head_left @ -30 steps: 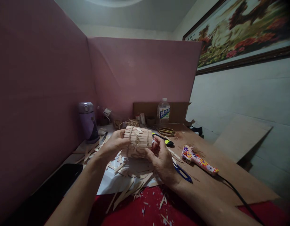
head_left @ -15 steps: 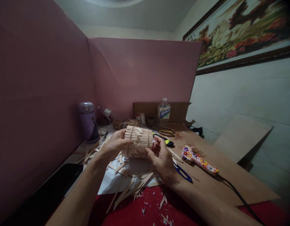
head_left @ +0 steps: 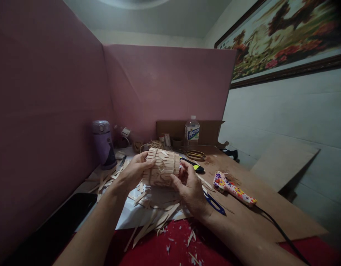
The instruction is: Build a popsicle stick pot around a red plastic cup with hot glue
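Between my hands lies a cylinder of wooden slats (head_left: 162, 168) on its side, with twine bound round it near both ends and small slivers of wood on its face. My left hand (head_left: 134, 170) grips its left end, thumb across the slats. At the right end, my right hand (head_left: 190, 188) holds the rim, thumb outside and fingers partly hidden behind or inside it. Below it, loose wood strips (head_left: 156, 218) lie on white paper (head_left: 128, 214). Close to my right hand are a yellow-and-black utility knife (head_left: 197, 168) and blue-handled scissors (head_left: 216, 205).
A flower-patterned glue gun (head_left: 234, 189) with a black cord rests on the brown board (head_left: 259, 218) at right. Behind stand a clear bottle (head_left: 192, 132), brass-coloured scissors (head_left: 195, 155) and a twine bundle (head_left: 155, 144). A purple flask (head_left: 104, 146) and a dark flat object (head_left: 62, 221) are at left.
My left thumb has shifted slightly upward on the slat cylinder. Both hands keep their hold, and the cylinder stays almost in the same place.
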The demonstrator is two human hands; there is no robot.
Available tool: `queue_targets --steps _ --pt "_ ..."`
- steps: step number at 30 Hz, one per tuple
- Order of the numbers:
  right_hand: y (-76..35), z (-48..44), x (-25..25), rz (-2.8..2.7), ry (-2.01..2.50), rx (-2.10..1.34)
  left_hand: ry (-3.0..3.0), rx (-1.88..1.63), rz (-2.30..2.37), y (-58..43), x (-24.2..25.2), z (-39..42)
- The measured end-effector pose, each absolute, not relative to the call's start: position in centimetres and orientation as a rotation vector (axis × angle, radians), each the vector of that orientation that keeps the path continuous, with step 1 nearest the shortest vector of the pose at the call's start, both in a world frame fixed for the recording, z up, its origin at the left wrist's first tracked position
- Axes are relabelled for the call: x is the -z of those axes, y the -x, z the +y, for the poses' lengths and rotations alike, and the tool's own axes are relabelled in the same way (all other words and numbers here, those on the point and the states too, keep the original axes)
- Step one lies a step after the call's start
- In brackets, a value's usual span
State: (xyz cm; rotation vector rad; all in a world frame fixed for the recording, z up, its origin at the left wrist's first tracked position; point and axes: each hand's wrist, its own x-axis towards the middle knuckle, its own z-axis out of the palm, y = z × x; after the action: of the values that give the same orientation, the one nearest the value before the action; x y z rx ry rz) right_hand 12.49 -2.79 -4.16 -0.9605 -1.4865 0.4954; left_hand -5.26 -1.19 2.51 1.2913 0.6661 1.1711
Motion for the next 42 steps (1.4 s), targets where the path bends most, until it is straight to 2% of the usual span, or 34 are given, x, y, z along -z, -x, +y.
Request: queue_targets --steps 9,23,27,31,35,42 --pt "-13.2 -1.8 4.2 -1.414 0.956 -0.523 -1.278 -1.126 0.631 4.9 -2.8 -1.6" --pt "-14.2 -1.1 4.4 -1.790 0.963 -0.248 -1.327 -1.113 0.667 5.6 -1.9 -1.0" --pt "-14.1 -1.2 4.4 -1.808 0.953 -0.129 -1.372 -1.294 0.876 4.9 -1.9 -0.7" --pt "-13.9 -1.0 4.8 -1.814 0.941 -0.042 -1.660 -1.591 1.227 3.8 -2.3 -1.1" --pt "-13.7 -1.2 4.8 -1.801 0.950 0.010 -2.146 -1.469 1.297 3.0 -2.5 -1.9" --pt "-13.5 -1.8 4.6 -1.831 0.955 0.072 -2.158 -1.375 1.262 3.1 -2.4 -2.0"
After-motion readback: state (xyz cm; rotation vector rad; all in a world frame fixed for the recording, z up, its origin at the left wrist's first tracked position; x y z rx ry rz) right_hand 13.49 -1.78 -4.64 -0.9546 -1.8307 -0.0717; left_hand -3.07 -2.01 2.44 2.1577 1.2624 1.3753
